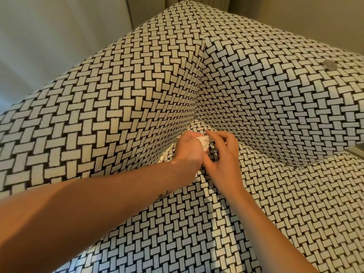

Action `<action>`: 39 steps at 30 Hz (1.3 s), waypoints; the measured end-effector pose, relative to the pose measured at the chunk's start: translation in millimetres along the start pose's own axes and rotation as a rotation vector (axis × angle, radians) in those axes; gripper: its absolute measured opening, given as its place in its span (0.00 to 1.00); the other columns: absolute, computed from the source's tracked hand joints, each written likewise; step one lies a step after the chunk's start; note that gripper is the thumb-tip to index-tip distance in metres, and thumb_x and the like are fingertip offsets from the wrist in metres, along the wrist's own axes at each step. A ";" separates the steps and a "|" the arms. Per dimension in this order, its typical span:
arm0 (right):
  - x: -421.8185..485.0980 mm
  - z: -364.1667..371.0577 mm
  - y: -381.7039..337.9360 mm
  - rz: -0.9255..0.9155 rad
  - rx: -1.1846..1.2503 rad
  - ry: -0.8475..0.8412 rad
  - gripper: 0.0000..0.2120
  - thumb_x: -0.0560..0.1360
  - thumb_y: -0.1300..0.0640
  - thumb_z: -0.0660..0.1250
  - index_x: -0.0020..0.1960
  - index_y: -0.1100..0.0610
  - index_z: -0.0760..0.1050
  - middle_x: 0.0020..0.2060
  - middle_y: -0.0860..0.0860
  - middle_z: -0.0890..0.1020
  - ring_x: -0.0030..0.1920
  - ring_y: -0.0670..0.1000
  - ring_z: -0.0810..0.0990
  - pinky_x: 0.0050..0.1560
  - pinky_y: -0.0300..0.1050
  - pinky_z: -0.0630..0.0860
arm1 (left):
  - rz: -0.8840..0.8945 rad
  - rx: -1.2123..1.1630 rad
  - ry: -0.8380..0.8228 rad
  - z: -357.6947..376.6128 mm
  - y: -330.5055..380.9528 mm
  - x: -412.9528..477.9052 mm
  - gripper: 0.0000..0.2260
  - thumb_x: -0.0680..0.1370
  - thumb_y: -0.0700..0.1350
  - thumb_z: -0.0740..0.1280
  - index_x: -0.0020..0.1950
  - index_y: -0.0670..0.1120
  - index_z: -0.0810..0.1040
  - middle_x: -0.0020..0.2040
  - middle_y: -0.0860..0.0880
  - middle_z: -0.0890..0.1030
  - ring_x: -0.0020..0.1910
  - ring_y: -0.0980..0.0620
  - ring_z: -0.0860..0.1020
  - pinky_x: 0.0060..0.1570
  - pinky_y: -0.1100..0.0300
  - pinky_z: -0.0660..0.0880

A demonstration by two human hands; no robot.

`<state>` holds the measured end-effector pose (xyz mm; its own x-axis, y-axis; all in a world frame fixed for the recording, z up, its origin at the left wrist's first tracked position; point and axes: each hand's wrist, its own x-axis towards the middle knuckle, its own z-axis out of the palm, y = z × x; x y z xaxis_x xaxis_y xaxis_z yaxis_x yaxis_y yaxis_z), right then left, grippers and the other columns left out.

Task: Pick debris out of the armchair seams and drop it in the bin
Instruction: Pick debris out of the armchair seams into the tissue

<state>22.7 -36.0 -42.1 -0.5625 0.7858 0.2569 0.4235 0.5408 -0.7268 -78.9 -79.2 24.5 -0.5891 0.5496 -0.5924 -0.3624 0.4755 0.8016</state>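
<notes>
Tissue (203, 143), crumpled, sits at the back corner seam of the armchair (118, 115), gripped in the curled left hand (189, 148), probably for lifting clear. Right hand (222, 154) hovers beside it, fingers bent; whether it pinches anything cannot be told. Bin not visible.

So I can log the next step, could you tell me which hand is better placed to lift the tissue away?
Left: the left hand grips the tissue, while the right hand merely sits beside it.

Home living room: basket-weave upholstered armchair (256, 95), pale curtain (49, 46) behind.
</notes>
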 end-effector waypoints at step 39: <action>19.1 28.4 10.9 -0.239 -0.462 -0.184 0.18 0.83 0.53 0.59 0.70 0.56 0.75 0.67 0.49 0.76 0.67 0.54 0.69 0.70 0.54 0.66 | -0.126 -0.064 0.135 -27.7 -17.7 -0.6 0.10 0.84 0.38 0.54 0.58 0.41 0.74 0.39 0.45 0.77 0.32 0.51 0.75 0.33 0.60 0.73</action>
<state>-3.6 -23.7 -63.2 -0.7784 0.5821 0.2352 0.5131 0.8057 -0.2959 -92.1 -107.0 13.0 -0.6258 0.3896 -0.6757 -0.4820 0.4879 0.7278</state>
